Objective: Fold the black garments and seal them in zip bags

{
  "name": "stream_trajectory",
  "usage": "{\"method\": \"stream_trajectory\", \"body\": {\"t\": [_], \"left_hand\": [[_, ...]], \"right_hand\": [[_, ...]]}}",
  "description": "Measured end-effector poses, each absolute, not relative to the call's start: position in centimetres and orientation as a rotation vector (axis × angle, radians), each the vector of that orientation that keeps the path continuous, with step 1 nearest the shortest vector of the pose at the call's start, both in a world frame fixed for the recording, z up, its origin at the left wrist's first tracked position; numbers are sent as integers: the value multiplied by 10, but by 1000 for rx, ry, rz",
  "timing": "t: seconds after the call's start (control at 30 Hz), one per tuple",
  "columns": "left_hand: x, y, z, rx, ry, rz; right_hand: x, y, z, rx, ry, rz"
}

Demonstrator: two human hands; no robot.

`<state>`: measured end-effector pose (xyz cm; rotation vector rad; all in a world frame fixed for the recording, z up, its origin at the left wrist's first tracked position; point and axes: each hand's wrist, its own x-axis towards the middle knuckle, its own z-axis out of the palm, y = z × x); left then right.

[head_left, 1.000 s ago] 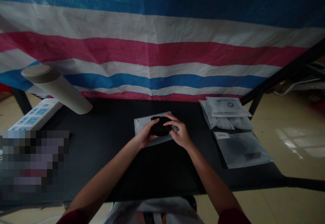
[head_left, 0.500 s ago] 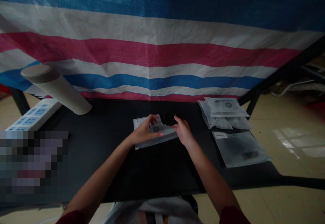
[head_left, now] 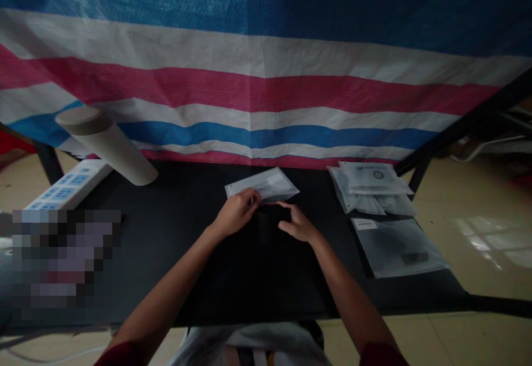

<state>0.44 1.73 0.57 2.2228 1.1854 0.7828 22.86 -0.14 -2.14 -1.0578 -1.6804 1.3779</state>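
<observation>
My left hand (head_left: 236, 211) rests on the black table (head_left: 166, 233) with its fingers curled, just in front of a clear plastic bag (head_left: 262, 184) that lies flat toward the back. What the fingers hold is lost in the dark. My right hand (head_left: 296, 223) lies a little to the right, its fingers stretched toward the left hand and apart. The patch between both hands is very dark, and I cannot make out a black item against the black tabletop.
A cardboard tube (head_left: 107, 143) leans at the back left above a white power strip (head_left: 68, 184). Packed bags (head_left: 374, 186) are stacked at the right, a larger flat bag (head_left: 399, 247) in front of them. A striped tarp (head_left: 266, 89) hangs behind. The table's right edge borders tiled floor.
The black bundle that both hands held over the clear bag is no longer visible. The clear bag now lies farther back. Both hands have dropped to the tabletop in front of it.
</observation>
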Motion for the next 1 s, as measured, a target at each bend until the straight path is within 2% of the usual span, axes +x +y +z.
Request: {"method": "stream_trajectory", "body": {"t": [0.1,0.2,0.37,0.53,0.7,0.77,0.9,1.0], "left_hand": [[10,13,8,2202,1161,889],[14,8,8,2164,1115,932],[21,3,9,2130,1087,893],[32,-5,3,2093,1031,809],[40,-13,1,2137,985,782],[40,-13,2,2226,965,772],[35,-8,-1,2474,933,684],[33,-4,-10,2572,915,654]], "right_hand": [[222,-2,-13,-987,-1923,1263],[221,1,-13,-1085,-1836,1249],[223,10,-27,-1339,-1202,1433],[210,11,-39,-1228,-754,1524],[201,6,-39,-985,-849,1662],[209,11,-37,-989,-931,1606],[241,25,-34,-1228,-1049,1294],[258,26,-29,-1436,-1185,1417]]}}
